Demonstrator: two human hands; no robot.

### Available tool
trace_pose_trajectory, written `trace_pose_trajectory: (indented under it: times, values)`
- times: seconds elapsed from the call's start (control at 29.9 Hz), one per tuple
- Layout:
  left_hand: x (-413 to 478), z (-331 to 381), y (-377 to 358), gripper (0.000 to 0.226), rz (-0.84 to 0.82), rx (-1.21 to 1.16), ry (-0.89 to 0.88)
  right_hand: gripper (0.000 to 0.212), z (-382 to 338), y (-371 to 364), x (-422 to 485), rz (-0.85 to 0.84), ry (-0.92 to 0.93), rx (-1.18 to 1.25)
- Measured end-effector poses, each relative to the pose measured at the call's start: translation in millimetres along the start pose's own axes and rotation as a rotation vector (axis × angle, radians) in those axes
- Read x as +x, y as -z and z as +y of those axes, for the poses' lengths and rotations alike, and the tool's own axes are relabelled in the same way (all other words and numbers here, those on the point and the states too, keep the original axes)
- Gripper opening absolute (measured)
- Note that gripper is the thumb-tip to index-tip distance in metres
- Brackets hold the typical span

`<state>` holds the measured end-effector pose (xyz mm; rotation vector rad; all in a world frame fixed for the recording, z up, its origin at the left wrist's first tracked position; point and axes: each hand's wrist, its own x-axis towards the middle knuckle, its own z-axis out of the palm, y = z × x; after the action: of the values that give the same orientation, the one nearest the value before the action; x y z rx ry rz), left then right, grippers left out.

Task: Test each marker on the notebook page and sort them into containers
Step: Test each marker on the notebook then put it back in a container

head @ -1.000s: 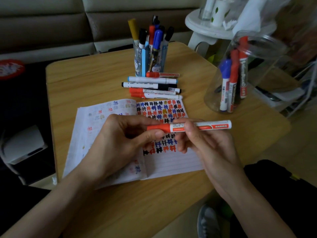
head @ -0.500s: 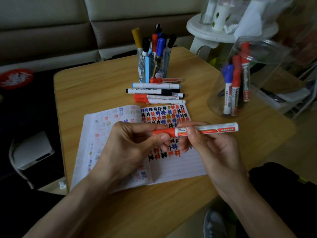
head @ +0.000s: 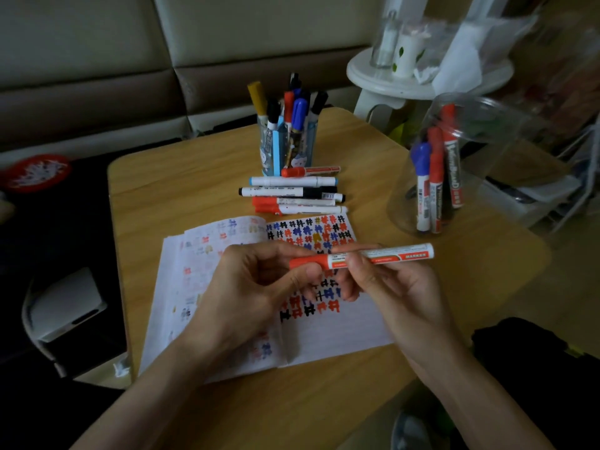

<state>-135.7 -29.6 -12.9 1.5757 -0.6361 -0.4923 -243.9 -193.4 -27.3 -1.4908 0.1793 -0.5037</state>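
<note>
A red-capped white marker [head: 383, 255] lies level above the open notebook [head: 337, 329], whose right page is covered with red, blue and black test marks. My left hand [head: 246, 287] pinches the marker's red cap end. My right hand [head: 386, 284] grips its white barrel. Several loose markers [head: 292, 193] lie in a row beyond the notebook. Behind them stands a blue pen cup [head: 287, 147] full of markers. A clear plastic jar [head: 461, 170] at the right holds a blue and two red markers.
The wooden table [head: 181, 190] ends close on the left and at the front. A white round stool [head: 406, 82] with bottles stands behind the jar. A sofa runs along the back. A white box sits on the floor at the left.
Both hands hold the red marker in the same grip throughout. The view has shifted slightly, so everything sits a little lower and further right in the frame.
</note>
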Motion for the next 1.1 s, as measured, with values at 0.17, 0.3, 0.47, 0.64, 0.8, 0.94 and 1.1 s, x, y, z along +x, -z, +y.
trace_pose_trajectory:
  times: [0.17,0.3,0.47,0.64,0.8,0.94,1.1]
  values:
    - [2,3,-5,0.03,0.004,-0.093,0.049,0.025,-5,3,1,0.062,-0.073,0.112]
    - [3,3,-8,0.025,0.035,-0.098,0.047,0.032,-8,8,5,0.135,-0.101,0.166]
    - [15,21,-13,0.023,0.131,-0.072,-0.048,0.027,-19,22,8,0.212,-0.136,0.247]
    - [52,62,-29,0.029,0.176,-0.22,-0.122,0.029,-18,45,20,0.296,-0.068,0.122]
    - [92,103,-69,0.033,0.249,-0.278,-0.307,0.037,-11,70,30,0.274,0.056,-0.311]
    - [121,133,-97,0.026,0.255,-0.381,-0.409,0.033,-11,84,31,0.296,-0.001,-0.302]
    - [153,144,-129,0.023,0.22,-0.215,-0.46,0.032,-17,97,23,0.288,-0.032,-0.302]
